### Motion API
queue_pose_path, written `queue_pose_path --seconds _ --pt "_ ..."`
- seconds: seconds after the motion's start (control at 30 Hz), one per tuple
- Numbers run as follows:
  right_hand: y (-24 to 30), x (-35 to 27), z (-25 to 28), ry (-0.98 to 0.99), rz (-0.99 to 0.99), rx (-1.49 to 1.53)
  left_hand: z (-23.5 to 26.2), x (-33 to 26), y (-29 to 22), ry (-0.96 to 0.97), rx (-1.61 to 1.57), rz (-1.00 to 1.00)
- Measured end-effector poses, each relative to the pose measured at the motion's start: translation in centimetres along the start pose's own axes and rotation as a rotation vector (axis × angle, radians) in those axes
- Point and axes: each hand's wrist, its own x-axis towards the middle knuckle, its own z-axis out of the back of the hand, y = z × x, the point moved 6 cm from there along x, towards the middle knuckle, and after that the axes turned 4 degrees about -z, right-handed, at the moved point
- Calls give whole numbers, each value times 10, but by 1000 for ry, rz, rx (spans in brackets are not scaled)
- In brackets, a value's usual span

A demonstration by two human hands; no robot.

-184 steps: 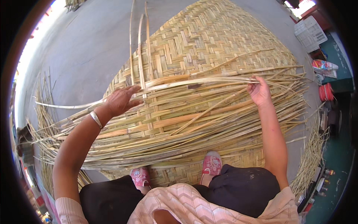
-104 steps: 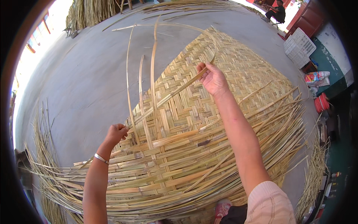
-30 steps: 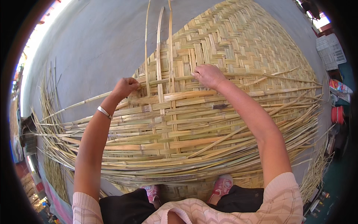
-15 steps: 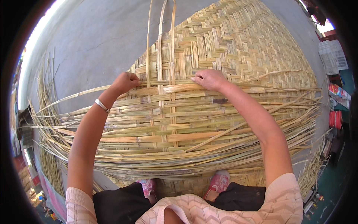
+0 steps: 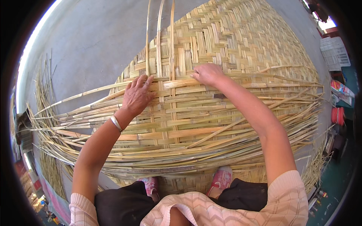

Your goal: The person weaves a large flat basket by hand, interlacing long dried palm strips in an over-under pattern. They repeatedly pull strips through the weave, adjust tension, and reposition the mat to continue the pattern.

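A large half-woven mat [image 5: 241, 49] of split yellow-green reed spreads over the floor in front of me. My left hand [image 5: 138, 96] lies on the crosswise strips at the mat's left part, palm down, fingers stretched and a little apart. Farther right, my right hand [image 5: 208, 74] is closed, its fingertips pinched on a crosswise reed strip [image 5: 183, 80]. Between the hands, several upright strips [image 5: 159, 49] run away from me past the mat's slanted far edge. Loose crosswise reeds [image 5: 151, 154] bunch up on the near side, some threaded over and under the upright ones.
A pile of thin reeds [image 5: 45, 86] lies at the left on the grey floor [image 5: 94, 41]. My pink shoes [image 5: 223, 177] stand on the mat's near part. To the right are a white plastic crate [image 5: 335, 52], a colourful packet [image 5: 342, 89] and a red spool [image 5: 338, 116].
My left hand has let go of its pinch, opened, and moved right and nearer onto the strips. My right hand stays almost in place, now curled more tightly. The view has shifted slightly.
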Motion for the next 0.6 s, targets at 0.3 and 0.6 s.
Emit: queue_pose_path --seconds 0.3,0.6 --pt "14 -16 19 -291 98 -284 -7 4 -4 120 151 -33" --pt "-6 -194 5 -318 321 89 36 -65 -41 -122 -45 -224"
